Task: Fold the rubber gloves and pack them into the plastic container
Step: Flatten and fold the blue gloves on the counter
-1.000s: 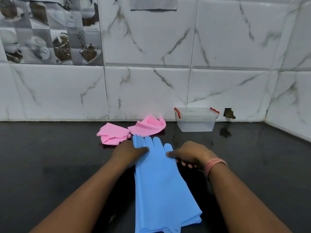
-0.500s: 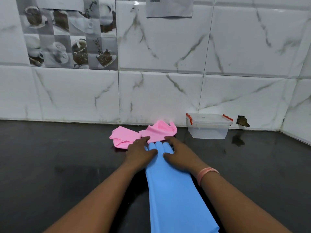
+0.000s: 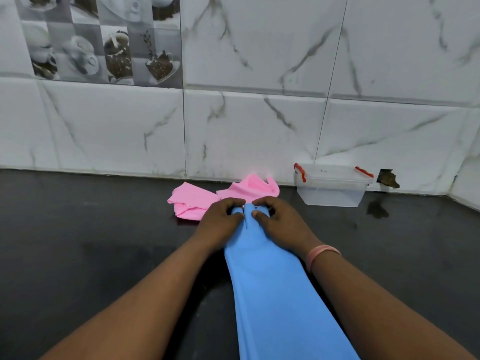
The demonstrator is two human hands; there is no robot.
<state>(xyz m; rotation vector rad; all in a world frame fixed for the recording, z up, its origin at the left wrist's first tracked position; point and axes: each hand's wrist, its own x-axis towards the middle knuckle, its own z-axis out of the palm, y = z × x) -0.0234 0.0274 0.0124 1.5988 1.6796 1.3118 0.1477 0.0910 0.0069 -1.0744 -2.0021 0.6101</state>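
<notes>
A long blue rubber glove [image 3: 270, 281] lies flat on the black counter, its cuff toward me and its fingers pointing at the wall. My left hand [image 3: 220, 219] and my right hand [image 3: 280, 220] both grip the glove's finger end, fingers curled over the blue fingertips. Two folded pink gloves [image 3: 207, 196] lie just beyond my hands, near the wall. A clear plastic container [image 3: 332, 185] with red clips and its lid on stands by the wall, to the right of the pink gloves.
The black counter [image 3: 91, 242] meets a white marble-tiled wall [image 3: 259, 126] at the back and on the right. A dark hole in the wall [image 3: 388, 178] sits just right of the container.
Both hands have slid forward along the blue glove from its palm to its fingertips and closed on them. The view has moved nearer to the wall.
</notes>
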